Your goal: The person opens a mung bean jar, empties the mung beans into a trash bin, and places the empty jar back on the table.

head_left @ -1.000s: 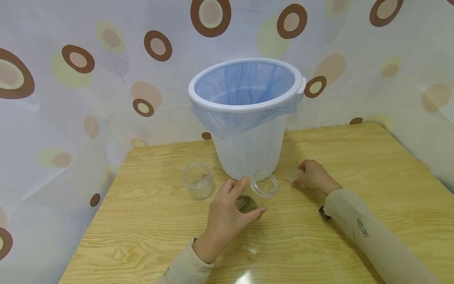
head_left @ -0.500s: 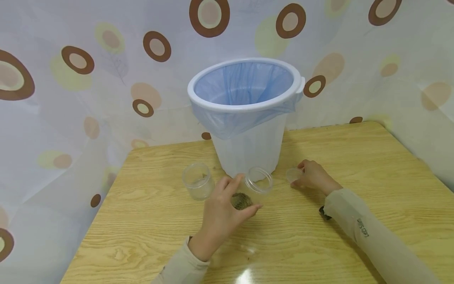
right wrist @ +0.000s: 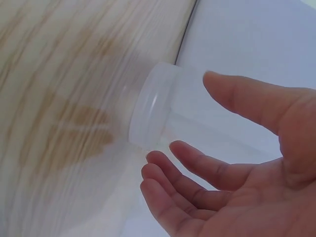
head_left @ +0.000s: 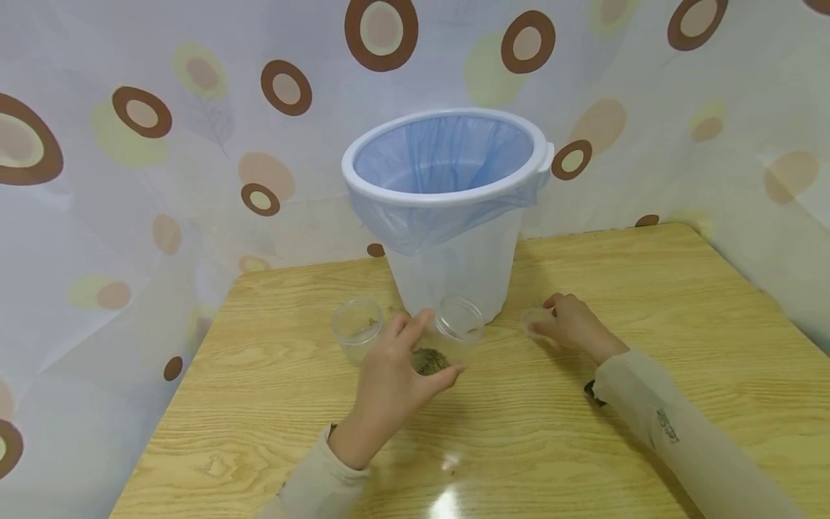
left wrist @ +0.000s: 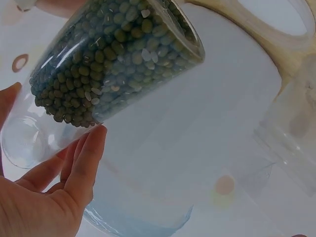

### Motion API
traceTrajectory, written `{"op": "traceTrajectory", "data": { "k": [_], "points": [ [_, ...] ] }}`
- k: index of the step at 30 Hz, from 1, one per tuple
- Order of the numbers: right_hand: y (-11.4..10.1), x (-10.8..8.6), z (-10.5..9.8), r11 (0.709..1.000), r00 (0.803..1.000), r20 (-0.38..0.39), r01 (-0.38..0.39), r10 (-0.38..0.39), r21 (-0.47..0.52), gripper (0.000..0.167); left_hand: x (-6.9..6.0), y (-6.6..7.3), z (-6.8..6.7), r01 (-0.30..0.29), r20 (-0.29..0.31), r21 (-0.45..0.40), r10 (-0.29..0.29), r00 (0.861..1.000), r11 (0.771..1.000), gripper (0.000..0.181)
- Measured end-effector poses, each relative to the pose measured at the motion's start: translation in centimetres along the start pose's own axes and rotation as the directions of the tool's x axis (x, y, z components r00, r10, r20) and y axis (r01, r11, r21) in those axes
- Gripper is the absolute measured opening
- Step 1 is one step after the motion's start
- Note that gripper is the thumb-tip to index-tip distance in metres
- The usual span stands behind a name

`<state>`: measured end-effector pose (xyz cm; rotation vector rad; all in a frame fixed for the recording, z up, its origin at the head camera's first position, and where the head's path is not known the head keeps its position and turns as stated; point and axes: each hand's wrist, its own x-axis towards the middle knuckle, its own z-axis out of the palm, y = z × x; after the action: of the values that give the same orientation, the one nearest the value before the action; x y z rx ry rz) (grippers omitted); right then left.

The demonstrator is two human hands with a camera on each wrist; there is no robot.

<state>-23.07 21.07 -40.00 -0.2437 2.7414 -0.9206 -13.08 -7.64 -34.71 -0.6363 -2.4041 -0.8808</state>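
Left hand: my left hand (head_left: 389, 378) is clamped on the filled jar (head_left: 450, 344), thumb on one side, fingers on the other.
Filled jar: positioned in front of the bin (head_left: 447, 197), mouth uncovered; whether its base touches the table (head_left: 279, 440) I cannot tell.
Green beans: the green beans (left wrist: 118, 59) sit inside the filled jar, with bare wall above them.
Right hand: my right hand (head_left: 573, 326) is at the clear lid (right wrist: 153, 103), thumb and fingers spread apart; fingertip contact I cannot confirm.
Second jar: the second jar (head_left: 355, 349) stands upright on the table, just beside my left hand and partly hidden by it, holding only a trace too small to identify.
Done: the filled jar has its beans in and no cover on.
Outstanding: the clear lid is unfitted, the second jar uncovered; I judge the work partway, and cannot tell whether the lid is coming off or going on.
Jar count: two.
Lid count: one in view.
Bin count: one, with one blue liner (head_left: 415, 223) over its rim.
Bean count: too many overlap to number.
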Motion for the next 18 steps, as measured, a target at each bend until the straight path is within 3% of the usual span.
{"op": "traceTrajectory", "data": {
  "k": [11,18],
  "points": [
    [-0.2,-0.7,-0.1,0.999,0.998,-0.060,0.035,-0.035,-0.008,0.054,1.0,-0.2,-1.6,-0.047,-0.005,-0.003,0.047,0.999,0.999,0.067],
    [-0.6,-0.8,-0.5,0.997,0.986,-0.155,0.067,-0.061,0.032,0.049,1.4,0.0,-2.6,-0.049,-0.025,-0.013,0.049,0.998,0.999,0.064]
  ]
}}
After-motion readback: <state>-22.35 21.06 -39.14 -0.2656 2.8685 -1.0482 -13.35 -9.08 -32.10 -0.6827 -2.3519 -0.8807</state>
